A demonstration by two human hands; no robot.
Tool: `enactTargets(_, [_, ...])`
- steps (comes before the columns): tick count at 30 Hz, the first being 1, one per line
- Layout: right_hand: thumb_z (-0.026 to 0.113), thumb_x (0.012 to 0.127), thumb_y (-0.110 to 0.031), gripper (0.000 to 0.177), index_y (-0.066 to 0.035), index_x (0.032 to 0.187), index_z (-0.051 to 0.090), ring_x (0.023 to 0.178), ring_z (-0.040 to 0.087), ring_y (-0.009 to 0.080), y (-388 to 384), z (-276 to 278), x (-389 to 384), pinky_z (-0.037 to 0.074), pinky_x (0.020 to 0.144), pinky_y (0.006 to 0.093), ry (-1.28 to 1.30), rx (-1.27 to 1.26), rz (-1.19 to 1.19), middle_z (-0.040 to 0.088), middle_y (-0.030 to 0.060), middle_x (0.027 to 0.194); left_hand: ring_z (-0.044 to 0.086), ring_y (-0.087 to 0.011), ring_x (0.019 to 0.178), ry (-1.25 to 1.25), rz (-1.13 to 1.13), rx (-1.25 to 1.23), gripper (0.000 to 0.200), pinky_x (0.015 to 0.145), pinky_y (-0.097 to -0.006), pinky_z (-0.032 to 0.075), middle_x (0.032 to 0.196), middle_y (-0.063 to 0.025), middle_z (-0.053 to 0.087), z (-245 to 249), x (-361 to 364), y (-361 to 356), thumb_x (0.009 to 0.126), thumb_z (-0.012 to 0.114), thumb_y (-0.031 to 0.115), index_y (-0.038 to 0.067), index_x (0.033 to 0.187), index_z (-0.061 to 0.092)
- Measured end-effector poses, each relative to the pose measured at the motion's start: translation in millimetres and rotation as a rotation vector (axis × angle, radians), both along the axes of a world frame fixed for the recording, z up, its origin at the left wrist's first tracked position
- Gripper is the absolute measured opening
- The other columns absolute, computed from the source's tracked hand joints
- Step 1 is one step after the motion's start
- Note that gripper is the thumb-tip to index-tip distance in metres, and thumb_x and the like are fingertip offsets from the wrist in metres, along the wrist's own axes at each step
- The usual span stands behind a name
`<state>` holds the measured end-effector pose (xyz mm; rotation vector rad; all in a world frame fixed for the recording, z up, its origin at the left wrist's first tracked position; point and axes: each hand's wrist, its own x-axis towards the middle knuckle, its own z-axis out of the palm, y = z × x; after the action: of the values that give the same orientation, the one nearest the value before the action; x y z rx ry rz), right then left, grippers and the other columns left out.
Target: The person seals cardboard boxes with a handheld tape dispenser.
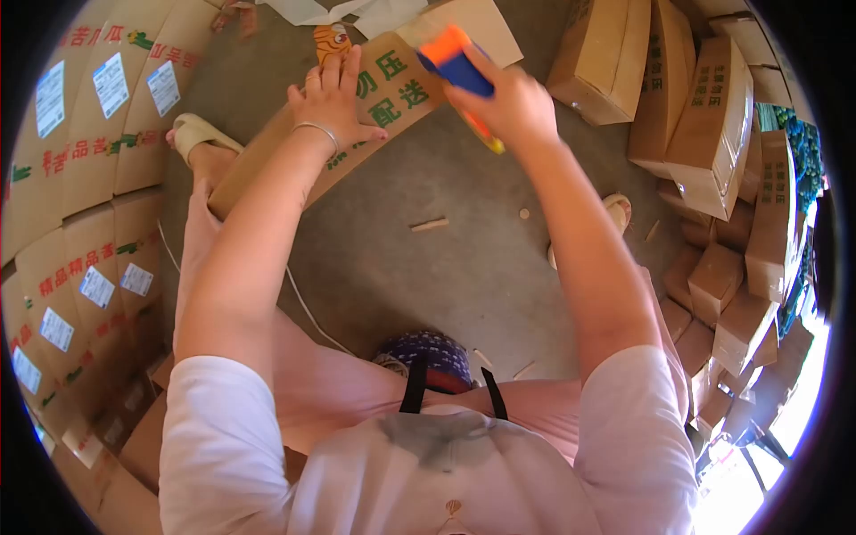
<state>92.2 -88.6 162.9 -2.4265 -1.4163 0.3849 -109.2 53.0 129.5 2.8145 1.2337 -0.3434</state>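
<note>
A long brown carton (259, 165) with green printed characters lies slanted in front of me, between my legs. My left hand (332, 98) rests on its top with the fingers spread, a ring and a bracelet on it. Over the carton's far right end, my right hand (513, 105) is wrapped around an orange and blue tape dispenser (456, 61). A yellow-tipped orange part of the dispenser hangs below the hand. Beyond the carton's far end lies a pale cardboard piece (486, 31). An orange striped cartoon print (331, 41) shows just past my left fingertips.
Stacked cartons (89, 169) with red print and white labels line the left. More long cartons (704, 134) are piled on the right. White sheets (343, 11) lie at the top. Small scraps (430, 225) and a white cord (308, 308) are on the floor. Part of another person (236, 16) shows top left.
</note>
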Motion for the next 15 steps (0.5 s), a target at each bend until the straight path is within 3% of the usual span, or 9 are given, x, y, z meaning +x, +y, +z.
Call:
enactTargets(3, [0.069, 0.075, -0.058, 0.069, -0.033, 0.137, 0.051, 0.082, 0.067, 0.0293, -79, -63, -5, 0.054, 0.071, 0.0431, -0.061, -0.005, -0.011, 0.065, 0.0127, 0.09, 0.027, -0.034, 0.138, 0.019, 0.044, -0.057, 0.135, 0.103, -0.0537, 0.028, 0.153, -0.0073, 0.026, 6, 3, 5, 0.054, 0.085, 0.058, 0.025, 0.155, 0.001])
enactTargets(6, [0.072, 0.075, -0.054, 0.069, -0.033, 0.137, 0.051, 0.08, 0.067, 0.03, -105, -92, -12, 0.055, 0.068, 0.0441, 0.066, -0.156, -0.127, 0.065, 0.0124, 0.09, 0.025, -0.0353, 0.139, 0.033, 0.038, -0.122, 0.134, 0.106, -0.0534, 0.028, 0.153, -0.009, 0.026, 5, 2, 27, 0.054, 0.085, 0.057, 0.025, 0.155, 0.001])
enactTargets(9, [0.07, 0.076, -0.055, 0.069, -0.033, 0.138, 0.049, 0.088, 0.067, 0.0286, -48, -104, -12, 0.054, 0.076, 0.0419, 0.092, -0.204, -0.106, 0.065, 0.0112, 0.095, 0.025, -0.0374, 0.14, 0.041, 0.027, -0.174, 0.133, 0.11, -0.0512, 0.027, 0.153, -0.0112, 0.025, 3, 3, 51, 0.055, 0.085, 0.054, 0.024, 0.155, 0.002])
enactTargets(12, [0.067, 0.076, -0.054, 0.07, -0.033, 0.14, 0.048, 0.095, 0.066, 0.0275, 16, -79, -6, 0.053, 0.081, 0.0405, 0.158, -0.322, -0.091, 0.067, 0.0099, 0.101, 0.029, -0.0388, 0.138, -0.035, -0.032, -0.289, 0.134, 0.112, -0.0468, 0.029, 0.152, -0.0137, 0.026, -12, -1, 82, 0.055, 0.087, 0.051, 0.021, 0.155, 0.003])
enactTargets(15, [0.068, 0.075, -0.053, 0.067, -0.031, 0.137, 0.052, 0.1, 0.065, 0.0262, 30, -66, 9, 0.052, 0.082, 0.0394, 0.267, -0.392, -0.065, 0.068, 0.0091, 0.105, 0.029, -0.0388, 0.138, 0.0, -0.004, -0.301, 0.134, 0.112, -0.0467, 0.029, 0.151, -0.0143, 0.027, -7, 3, 84, 0.055, 0.087, 0.05, 0.021, 0.155, 0.003])
